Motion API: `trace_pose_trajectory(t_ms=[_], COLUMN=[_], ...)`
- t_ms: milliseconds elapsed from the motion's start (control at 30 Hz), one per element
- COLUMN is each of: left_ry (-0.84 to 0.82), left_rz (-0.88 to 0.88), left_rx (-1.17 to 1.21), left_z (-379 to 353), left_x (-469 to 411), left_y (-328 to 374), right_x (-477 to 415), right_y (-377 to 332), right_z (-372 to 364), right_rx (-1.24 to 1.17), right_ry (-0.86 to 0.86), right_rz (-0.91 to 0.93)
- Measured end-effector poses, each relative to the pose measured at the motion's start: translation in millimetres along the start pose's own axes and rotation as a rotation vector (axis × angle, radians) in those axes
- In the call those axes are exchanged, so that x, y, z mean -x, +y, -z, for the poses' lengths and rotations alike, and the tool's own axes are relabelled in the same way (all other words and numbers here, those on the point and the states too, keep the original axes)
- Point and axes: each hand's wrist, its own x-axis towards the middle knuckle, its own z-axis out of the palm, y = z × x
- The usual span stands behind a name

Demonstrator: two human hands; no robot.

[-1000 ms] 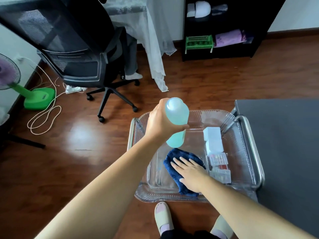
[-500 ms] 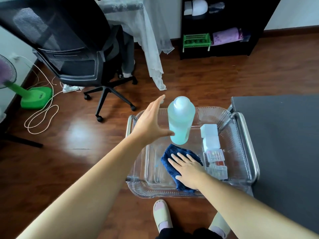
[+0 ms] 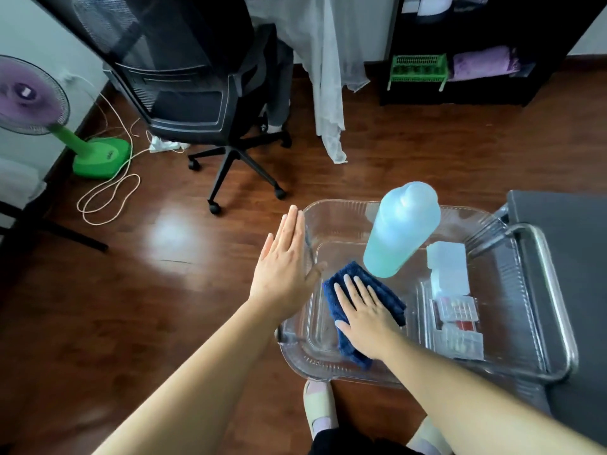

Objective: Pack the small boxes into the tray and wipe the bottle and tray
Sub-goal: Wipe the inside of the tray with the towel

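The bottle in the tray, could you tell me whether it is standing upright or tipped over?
Upright: the bottle stands base-down in the tray, cap up, no hand touching it.

Around you: a black office chair [image 3: 193,93] on a wooden floor [image 3: 131,307], upper left. Far left, a green-based fan [image 3: 33,96] with a pale cord [image 3: 111,198] looped beside it. A white curtain [image 3: 328,77] hangs behind. A black shelf [image 3: 486,90] holds a green basket [image 3: 417,67] and purple cloth [image 3: 483,62].
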Motion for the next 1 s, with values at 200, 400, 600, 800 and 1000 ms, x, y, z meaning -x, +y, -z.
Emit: trace_pose_trajectory(t_ms=[200,400,600,800,1000], left_ry=[0.023,-0.029,-0.036,-0.02,0.002], left_rz=[-0.018,-0.004,0.033,0.043,0.038], left_rx=[0.042,0.211,0.247,0.237,0.229], left_z=[-6,-1,4,1,-3], left_x=[-1,6,8,10,8], left_y=[-6,-20,-15,-14,-16], right_x=[-74,-70,3,-13,-72], right_y=[-19,-11,-16,-8,-8], right_z=[26,25,-12,-2,22], right_rx=[-0.147,-0.06,0.056,0.13,0.012], right_ry=[0.1,0.103,-0.042,0.045,0.086], right_rz=[-0.157,-0.032,0.371,0.33,-0.006])
